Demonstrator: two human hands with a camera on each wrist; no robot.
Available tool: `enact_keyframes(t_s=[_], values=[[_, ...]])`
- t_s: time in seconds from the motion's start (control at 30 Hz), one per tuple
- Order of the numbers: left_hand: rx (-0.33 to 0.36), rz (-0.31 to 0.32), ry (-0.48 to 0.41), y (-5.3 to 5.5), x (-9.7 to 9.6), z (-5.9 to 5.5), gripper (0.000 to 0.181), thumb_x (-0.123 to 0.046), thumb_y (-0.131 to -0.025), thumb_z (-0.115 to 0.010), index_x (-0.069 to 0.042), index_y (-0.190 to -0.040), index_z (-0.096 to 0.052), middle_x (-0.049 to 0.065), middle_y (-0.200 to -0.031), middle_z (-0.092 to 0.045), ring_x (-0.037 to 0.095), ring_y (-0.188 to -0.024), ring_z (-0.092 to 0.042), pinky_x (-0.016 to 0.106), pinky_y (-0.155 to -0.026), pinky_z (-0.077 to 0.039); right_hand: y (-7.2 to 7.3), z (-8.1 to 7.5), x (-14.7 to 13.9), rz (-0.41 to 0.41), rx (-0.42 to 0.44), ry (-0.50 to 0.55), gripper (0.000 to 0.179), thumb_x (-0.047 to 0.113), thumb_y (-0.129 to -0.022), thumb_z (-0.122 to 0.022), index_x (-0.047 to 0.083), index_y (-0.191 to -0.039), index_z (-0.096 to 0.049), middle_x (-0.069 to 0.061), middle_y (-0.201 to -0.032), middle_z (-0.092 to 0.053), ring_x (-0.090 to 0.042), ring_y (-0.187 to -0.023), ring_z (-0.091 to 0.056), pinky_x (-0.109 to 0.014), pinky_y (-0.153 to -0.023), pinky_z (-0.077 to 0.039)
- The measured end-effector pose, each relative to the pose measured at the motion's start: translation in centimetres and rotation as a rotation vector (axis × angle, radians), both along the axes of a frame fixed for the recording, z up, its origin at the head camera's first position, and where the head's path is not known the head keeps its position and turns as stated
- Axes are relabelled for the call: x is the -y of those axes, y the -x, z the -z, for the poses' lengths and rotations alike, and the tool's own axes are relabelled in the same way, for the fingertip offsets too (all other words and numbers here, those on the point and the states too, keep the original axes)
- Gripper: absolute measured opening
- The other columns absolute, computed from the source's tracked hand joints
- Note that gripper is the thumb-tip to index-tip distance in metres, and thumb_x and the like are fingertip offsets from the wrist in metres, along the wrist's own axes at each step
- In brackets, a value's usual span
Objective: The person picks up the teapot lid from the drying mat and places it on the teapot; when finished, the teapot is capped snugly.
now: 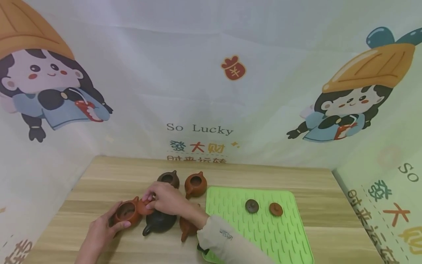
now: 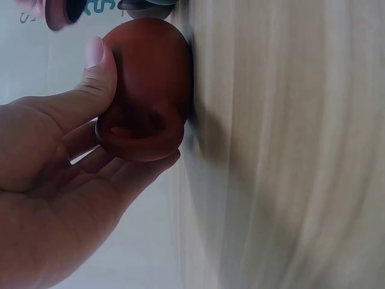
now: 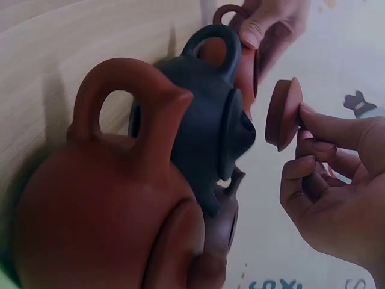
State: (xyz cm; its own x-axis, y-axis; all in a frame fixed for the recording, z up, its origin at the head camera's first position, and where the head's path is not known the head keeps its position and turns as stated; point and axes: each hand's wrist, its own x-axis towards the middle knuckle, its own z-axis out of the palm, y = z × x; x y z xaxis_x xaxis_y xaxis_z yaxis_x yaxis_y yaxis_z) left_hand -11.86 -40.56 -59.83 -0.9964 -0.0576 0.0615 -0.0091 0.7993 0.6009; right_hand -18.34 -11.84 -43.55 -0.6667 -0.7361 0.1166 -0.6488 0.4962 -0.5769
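Toward the left edge of the pale wooden desk (image 1: 333, 223), the left hand (image 1: 100, 229) grips an uncovered round red-brown clay teapot (image 2: 151, 67); the right hand (image 1: 167, 198) pinches a round red-brown clay lid (image 3: 281, 115).

"Where can a hand pass?"

"Over the bare wooden table (image 1: 333, 223) right of the green mat (image 1: 290, 238). On the mat lie a dark lid (image 1: 252, 206) and a red-brown lid (image 1: 276, 209)."

"Between the teapots?"

"Tight: the black teapot (image 1: 161, 223) stands near the lidless teapot (image 2: 150, 66), and the right forearm (image 1: 194, 213) blocks from above."
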Motion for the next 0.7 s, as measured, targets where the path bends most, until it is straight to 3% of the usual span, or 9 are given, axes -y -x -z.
enact_keyframes(t_s=[0.2,0.43,0.7], values=[[0.044,0.004,0.002,0.0,0.2,-0.1,0.104,-0.065,-0.089,-0.083,-0.007,-0.166,-0.045,0.044,-0.146,-0.056,0.071,-0.129,-0.056,0.078,-0.095,-0.052,0.4,0.3,1.8,0.015,-0.018,-0.033,0.011,0.012,-0.099,-0.084,0.014,-0.109,-0.082,0.006,-0.104,-0.074,0.003,-0.093,-0.063,-0.007,-0.083,-0.047],[0.011,0.022,0.009,-0.1,0.0,0.1,0.099,-0.061,-0.091,-0.083,-0.002,-0.163,-0.047,0.042,-0.147,-0.057,0.068,-0.128,-0.059,0.077,-0.097,-0.052,0.7,1.0,2.9,0.042,-0.042,-0.045,0.012,0.011,-0.096,-0.087,0.015,-0.107,-0.083,0.008,-0.099,-0.072,0.004,-0.089,-0.062,-0.006,-0.082,-0.045],[0.036,0.018,0.012,0.0,0.1,0.0,0.103,-0.065,-0.091,-0.080,0.000,-0.163,-0.046,0.041,-0.149,-0.056,0.066,-0.130,-0.059,0.074,-0.097,-0.054,0.8,1.9,3.9,0.047,-0.049,-0.038,0.010,0.012,-0.097,-0.085,0.016,-0.105,-0.083,0.008,-0.099,-0.072,0.004,-0.088,-0.063,-0.005,-0.078,-0.046]])
